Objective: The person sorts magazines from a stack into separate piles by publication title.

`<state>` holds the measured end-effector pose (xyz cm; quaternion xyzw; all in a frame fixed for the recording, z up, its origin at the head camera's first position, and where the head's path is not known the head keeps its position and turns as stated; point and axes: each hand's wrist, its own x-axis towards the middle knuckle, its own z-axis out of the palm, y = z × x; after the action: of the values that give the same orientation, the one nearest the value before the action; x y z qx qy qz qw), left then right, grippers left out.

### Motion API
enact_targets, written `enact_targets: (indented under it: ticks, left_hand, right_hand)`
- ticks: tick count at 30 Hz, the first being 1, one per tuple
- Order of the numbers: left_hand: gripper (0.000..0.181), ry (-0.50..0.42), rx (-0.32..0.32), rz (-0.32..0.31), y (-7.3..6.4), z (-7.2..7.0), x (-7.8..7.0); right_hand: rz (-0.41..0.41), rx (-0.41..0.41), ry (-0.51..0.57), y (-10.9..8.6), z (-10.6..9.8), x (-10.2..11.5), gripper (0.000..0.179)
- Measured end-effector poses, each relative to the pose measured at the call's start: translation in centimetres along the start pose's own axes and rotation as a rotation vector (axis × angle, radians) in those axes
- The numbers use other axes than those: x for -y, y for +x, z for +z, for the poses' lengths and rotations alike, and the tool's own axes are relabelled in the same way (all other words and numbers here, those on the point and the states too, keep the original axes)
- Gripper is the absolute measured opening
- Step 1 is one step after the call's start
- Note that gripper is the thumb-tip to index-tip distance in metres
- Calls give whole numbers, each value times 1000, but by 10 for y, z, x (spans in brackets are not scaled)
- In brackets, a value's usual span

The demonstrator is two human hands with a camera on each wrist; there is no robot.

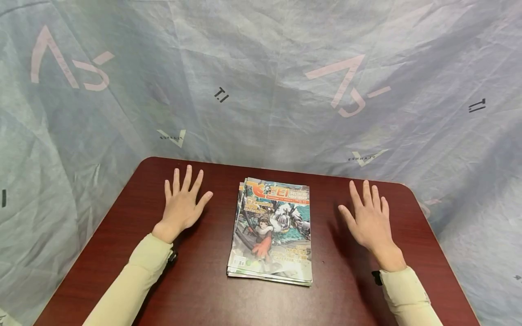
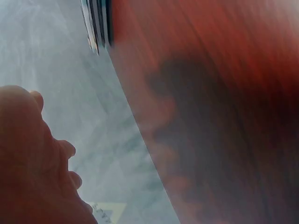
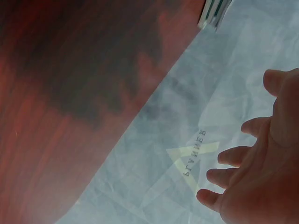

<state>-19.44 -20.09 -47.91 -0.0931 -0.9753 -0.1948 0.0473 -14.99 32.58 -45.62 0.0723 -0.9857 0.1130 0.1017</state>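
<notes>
A small stack of magazines (image 1: 271,231) lies on the dark red table, its top cover showing a drawn figure with a red glove and orange lettering. To the left of the stack, my left hand (image 1: 181,206) is spread above the table with straight fingers and holds nothing. My right hand (image 1: 371,222) is likewise spread on the other side, apart from the stack. Both wrist views show the hands raised off the wood, with shadows below. The ends of the magazines (image 2: 99,23) show at the top of the left wrist view, and likewise the magazines (image 3: 214,13) in the right one.
The reddish-brown wooden table (image 1: 195,290) has rounded far corners. Behind and beside it hangs a grey cloth (image 1: 261,90) printed with pink, black and pale yellow marks. Pale sleeves cover both forearms, with a dark band at each wrist.
</notes>
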Motion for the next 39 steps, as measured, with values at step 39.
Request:
enact_targets:
  ticks: [39]
  left_hand:
    - [68, -318, 56, 108, -47, 53, -77]
  right_hand:
    - [-49, -97, 276, -32, 42, 73, 78]
